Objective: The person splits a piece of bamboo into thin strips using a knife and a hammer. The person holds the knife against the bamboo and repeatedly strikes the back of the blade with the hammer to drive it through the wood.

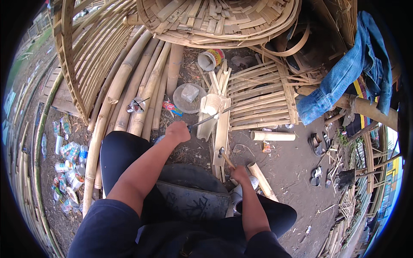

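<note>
My left hand (178, 131) is closed round the dark handle of a long knife (205, 121). Its blade points right and away, crossing pale split bamboo (221, 134) in front of my knees. My right hand (239, 173) grips the wooden handle of a small hammer (222, 152). The hammer's metal head lies over the near end of the split bamboo, apart from the blade. Just beyond the blade is a pale, round, light-coloured piece (212, 103); its exact kind is unclear.
A grey stone block (189, 93) rests on a round dish. Bamboo poles (124, 73) lie left, a slatted bamboo panel (262, 94) right. A large woven bamboo piece (219, 21) fills the far side. A denim garment (335, 81) hangs right; plastic litter (71, 159) lies left.
</note>
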### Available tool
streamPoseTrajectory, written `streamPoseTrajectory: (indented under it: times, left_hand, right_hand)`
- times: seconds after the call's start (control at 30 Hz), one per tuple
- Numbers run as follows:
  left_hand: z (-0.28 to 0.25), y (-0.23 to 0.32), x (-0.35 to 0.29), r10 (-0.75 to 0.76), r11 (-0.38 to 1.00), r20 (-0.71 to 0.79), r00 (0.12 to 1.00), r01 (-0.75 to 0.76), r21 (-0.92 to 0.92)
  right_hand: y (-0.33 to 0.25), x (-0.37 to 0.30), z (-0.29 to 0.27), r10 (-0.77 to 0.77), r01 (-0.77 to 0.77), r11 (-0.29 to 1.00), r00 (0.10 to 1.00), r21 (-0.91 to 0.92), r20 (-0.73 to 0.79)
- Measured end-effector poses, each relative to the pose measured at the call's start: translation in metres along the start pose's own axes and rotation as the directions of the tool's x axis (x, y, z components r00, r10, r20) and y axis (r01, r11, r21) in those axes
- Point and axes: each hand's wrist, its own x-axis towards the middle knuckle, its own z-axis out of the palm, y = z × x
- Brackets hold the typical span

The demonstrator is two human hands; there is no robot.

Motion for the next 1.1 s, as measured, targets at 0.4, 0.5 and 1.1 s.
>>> streamPoseTrajectory:
  times: [0.4, 0.5, 1.1]
  left_hand:
    - [0.009, 0.006, 0.006, -0.082, 0.994, 0.042, 0.996, 0.079, 0.071]
    - [0.009, 0.015, -0.001, -0.022, 0.999, -0.003, 1.0, 0.022, 0.033]
    - [0.045, -0.001, 0.023, -0.026, 0.998, -0.04, 0.999, 0.028, 0.054]
  right_hand:
    - [-0.139, 0.006, -0.162, 0.105, 0.679, 0.673, 0.304, 0.293, -0.947]
    - [-0.085, 0.043, -0.055, 0.012, 0.237, 0.927, 0.754, 0.289, -0.657]
    - [-0.069, 0.05, -0.031, 0.015, 0.113, 0.966, 0.871, 0.232, -0.491]
